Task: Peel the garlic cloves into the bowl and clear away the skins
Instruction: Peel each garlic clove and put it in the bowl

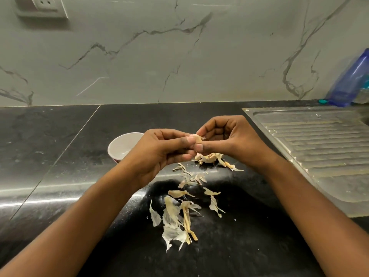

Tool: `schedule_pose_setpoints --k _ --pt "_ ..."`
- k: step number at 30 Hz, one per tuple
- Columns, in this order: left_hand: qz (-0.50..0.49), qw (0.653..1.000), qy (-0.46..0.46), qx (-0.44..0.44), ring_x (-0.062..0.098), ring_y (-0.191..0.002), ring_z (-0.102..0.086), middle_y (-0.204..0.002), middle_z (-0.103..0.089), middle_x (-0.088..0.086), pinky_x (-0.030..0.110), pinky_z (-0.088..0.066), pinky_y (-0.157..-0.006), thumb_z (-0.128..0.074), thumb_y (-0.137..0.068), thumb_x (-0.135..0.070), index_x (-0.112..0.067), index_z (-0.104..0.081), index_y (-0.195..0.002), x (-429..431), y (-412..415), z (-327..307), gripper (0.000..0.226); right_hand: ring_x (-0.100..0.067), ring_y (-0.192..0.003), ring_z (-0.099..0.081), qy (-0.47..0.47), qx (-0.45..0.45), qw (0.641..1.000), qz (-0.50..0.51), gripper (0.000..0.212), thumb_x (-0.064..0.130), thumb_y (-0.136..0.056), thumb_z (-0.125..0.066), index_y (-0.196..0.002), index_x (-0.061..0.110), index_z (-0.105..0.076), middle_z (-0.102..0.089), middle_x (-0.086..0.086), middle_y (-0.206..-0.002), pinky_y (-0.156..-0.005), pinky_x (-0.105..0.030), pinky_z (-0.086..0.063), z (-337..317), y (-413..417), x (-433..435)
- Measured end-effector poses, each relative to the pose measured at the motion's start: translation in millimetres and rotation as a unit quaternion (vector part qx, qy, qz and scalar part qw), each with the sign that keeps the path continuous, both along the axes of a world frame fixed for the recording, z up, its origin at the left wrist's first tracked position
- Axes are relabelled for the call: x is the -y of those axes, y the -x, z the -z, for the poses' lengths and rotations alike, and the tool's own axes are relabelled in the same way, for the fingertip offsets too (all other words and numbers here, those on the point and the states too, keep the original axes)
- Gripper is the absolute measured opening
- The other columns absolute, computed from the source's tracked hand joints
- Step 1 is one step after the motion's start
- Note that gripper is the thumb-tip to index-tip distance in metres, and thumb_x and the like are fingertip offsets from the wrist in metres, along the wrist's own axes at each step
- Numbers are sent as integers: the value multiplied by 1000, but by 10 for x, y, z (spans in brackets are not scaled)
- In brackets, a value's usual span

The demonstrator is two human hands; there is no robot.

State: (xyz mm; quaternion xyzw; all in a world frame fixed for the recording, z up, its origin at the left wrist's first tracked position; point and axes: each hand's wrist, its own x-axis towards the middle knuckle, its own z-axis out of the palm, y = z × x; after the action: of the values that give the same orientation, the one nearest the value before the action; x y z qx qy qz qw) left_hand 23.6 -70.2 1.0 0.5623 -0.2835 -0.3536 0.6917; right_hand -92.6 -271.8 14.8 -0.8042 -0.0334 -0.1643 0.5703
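Both hands meet above the black counter, pinching one pale garlic clove [196,138] between them. My left hand [159,154] grips it with thumb and fingers; my right hand [229,140] holds its other end with the fingertips. A small white bowl [121,145] stands just left of my left hand, partly hidden by it. Directly under the hands lies a clump of garlic pieces with skin [208,158]. Several dry papery skins [177,214] are scattered on the counter between my forearms.
A steel sink drainboard [319,148] fills the right side. A blue plastic bottle [351,78] leans against the marble wall at the far right. A wall socket [43,5] sits top left. The black counter [50,146] stretches to the left.
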Motion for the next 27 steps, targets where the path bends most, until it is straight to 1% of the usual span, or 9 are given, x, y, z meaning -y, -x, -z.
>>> schedule_pose_setpoints --k 3,8,13,15,19,21,23,27 --pt "-22 999 5 -23 25 -89 -74 -103 -76 23 29 -65 -81 -74 -86 -12 -3 -81 -105 10 -12 10 23 -33 -90 -79 -26 9 1000 -1 33 0 -79 -87 -110 -3 -74 -79 -19 -99 -81 -32 -64 52 2 -15" --pt "-28 998 15 -62 22 -86 -75 -101 -76 22 29 -66 -80 -71 -88 -9 0 -79 -109 30 11 15 24 -32 -91 -80 -70 19 997 0 29 -2 -82 -84 -109 -4 -76 -81 -18 -100 -78 -31 -64 82 -11 -14" --pt "-49 996 17 -76 25 -89 -78 -102 -78 22 32 -65 -83 -72 -85 -8 -3 -82 -100 38 15 13 18 -34 -92 -80 -53 36 998 16 27 0 -81 -85 -107 -2 -77 -81 -16 -99 -81 -35 -66 140 -41 -9" --pt "-52 996 20 -74 26 -92 -77 -105 -77 23 34 -65 -86 -74 -83 -9 -4 -82 -100 40 15 18 20 -33 -92 -80 -38 44 998 22 25 2 -82 -85 -106 -1 -78 -81 -14 -99 -82 -37 -66 144 -53 4" --pt "-56 997 22 -54 28 -96 -77 -110 -77 24 37 -63 -90 -76 -80 -8 -4 -80 -107 62 43 42 27 -30 -89 -80 -11 53 998 41 20 6 -85 -85 -105 2 -81 -82 -10 -96 -80 -36 -65 142 -56 17" --pt "-65 997 26 -34 29 -98 -77 -110 -78 22 37 -63 -91 -76 -78 -9 -3 -78 -110 74 55 54 33 -30 -87 -80 -1 51 998 47 19 9 -87 -84 -105 2 -82 -82 -10 -95 -79 -38 -66 146 -59 22" --pt "-75 997 27 -3 30 -101 -77 -110 -78 20 38 -63 -92 -77 -77 -10 -3 -77 -113 77 69 61 37 -31 -87 -80 4 45 998 50 18 10 -89 -83 -105 2 -82 -82 -11 -94 -79 -40 -67 158 -65 24" --pt "-92 993 22 65 29 -101 -78 -106 -80 17 36 -64 -89 -80 -74 -15 -4 -76 -112 56 77 65 40 -28 -85 -80 23 31 998 55 18 12 -91 -81 -106 4 -82 -82 -9 -93 -79 -40 -67 164 -70 27"
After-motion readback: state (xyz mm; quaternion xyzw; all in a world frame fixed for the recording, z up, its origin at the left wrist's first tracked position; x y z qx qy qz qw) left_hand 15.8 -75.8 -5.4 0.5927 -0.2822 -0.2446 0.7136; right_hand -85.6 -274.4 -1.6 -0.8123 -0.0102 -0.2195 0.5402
